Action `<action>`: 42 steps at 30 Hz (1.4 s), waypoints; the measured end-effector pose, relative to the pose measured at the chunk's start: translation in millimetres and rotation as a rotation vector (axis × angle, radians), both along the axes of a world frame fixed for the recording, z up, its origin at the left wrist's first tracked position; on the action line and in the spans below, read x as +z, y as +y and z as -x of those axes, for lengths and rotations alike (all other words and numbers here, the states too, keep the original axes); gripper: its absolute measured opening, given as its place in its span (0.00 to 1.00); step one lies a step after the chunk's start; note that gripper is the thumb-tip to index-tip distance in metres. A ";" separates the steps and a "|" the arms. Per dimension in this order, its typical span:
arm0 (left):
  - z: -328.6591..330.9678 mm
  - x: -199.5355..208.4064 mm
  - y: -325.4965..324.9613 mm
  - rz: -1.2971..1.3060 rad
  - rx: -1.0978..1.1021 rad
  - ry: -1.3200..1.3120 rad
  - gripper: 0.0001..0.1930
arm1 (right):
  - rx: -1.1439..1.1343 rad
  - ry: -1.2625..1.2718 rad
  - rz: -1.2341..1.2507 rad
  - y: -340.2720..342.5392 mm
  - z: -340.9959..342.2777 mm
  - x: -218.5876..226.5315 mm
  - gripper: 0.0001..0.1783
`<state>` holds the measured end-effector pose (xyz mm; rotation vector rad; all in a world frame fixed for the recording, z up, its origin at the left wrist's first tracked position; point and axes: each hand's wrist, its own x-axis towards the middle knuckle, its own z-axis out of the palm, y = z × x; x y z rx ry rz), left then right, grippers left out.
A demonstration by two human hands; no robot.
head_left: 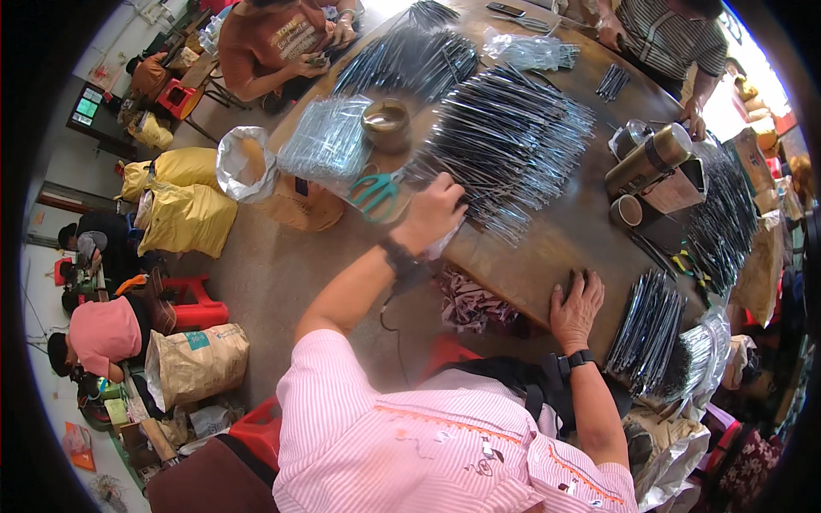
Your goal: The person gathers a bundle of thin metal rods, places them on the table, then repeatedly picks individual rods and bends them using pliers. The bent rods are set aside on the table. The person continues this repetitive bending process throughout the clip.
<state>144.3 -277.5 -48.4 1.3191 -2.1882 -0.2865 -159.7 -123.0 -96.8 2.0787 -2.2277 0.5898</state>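
My left hand [434, 212] is at the table's left edge, its fingers curled in at the near left corner of a wide pile of thin dark rods [513, 137]. Whatever those fingers grip is too small or hidden to make out. Just left of that hand are scissors with teal handles [374, 195], beside a clear plastic bag of thin strips [327, 141]. My right hand [578, 309] rests on the near edge of the wooden table [513, 265], fingers apart and holding nothing. To its right lies a neat bundle of dark rods [646, 329].
A brown round container [386, 126] stands by the plastic bag. At right are a metal flask [654, 158], a paper cup [626, 211] and yellow-handled pliers [688, 267]. Two people work across the table. Sacks [188, 201] and red stools [195, 303] stand on the floor at left.
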 end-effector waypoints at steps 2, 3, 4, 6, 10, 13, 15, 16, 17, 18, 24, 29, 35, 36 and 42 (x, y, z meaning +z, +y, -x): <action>10.9 0.8 0.8 -0.052 0.013 -0.014 0.14 | -0.013 0.019 -0.013 -0.3 0.7 -0.4 0.28; 15.7 1.3 -0.7 -0.008 0.025 0.010 0.15 | -0.007 0.016 -0.003 -0.4 1.0 -0.4 0.28; 20.6 1.6 -2.9 0.025 0.027 0.020 0.15 | -0.008 0.012 -0.006 -0.2 1.3 -0.4 0.28; 28.0 1.9 -8.9 0.082 0.039 0.032 0.14 | -0.007 -0.002 -0.012 0.8 0.8 -0.3 0.28; 38.2 -1.5 -20.0 0.059 -0.019 -0.069 0.12 | -0.010 -0.004 -0.008 1.2 0.9 -0.8 0.28; 42.4 -4.7 -27.0 0.110 -0.074 -0.091 0.10 | -0.015 -0.004 0.001 0.2 2.2 -0.7 0.28; 42.4 -4.6 -27.9 0.167 -0.092 -0.085 0.07 | -0.011 -0.014 -0.002 0.6 2.3 -0.4 0.28; 41.9 -3.4 -27.7 0.193 -0.094 -0.095 0.07 | -0.011 -0.018 -0.004 0.9 2.3 -0.1 0.28; 41.5 -1.5 -27.5 0.220 -0.097 -0.105 0.06 | -0.012 -0.016 -0.005 1.0 2.2 0.2 0.28; 41.1 1.2 -27.7 0.248 -0.103 -0.108 0.06 | -0.011 -0.025 -0.003 1.2 1.9 0.4 0.28; 38.2 21.4 -26.0 0.308 -0.112 -0.277 0.09 | -0.008 -0.035 0.002 0.9 2.4 3.4 0.28; 37.8 31.9 -35.9 0.415 -0.185 -0.283 0.08 | 0.004 -0.054 0.007 1.8 0.8 6.8 0.27; 49.7 25.3 -31.5 0.459 -0.234 -0.221 0.07 | -0.008 -0.041 -0.021 1.3 0.9 6.6 0.27; 52.1 22.5 -28.8 0.458 -0.232 -0.233 0.06 | -0.005 -0.038 -0.016 1.7 1.2 5.9 0.27; 58.2 16.6 -15.7 0.529 -0.102 -0.262 0.06 | -0.007 -0.030 -0.016 0.9 1.8 3.3 0.27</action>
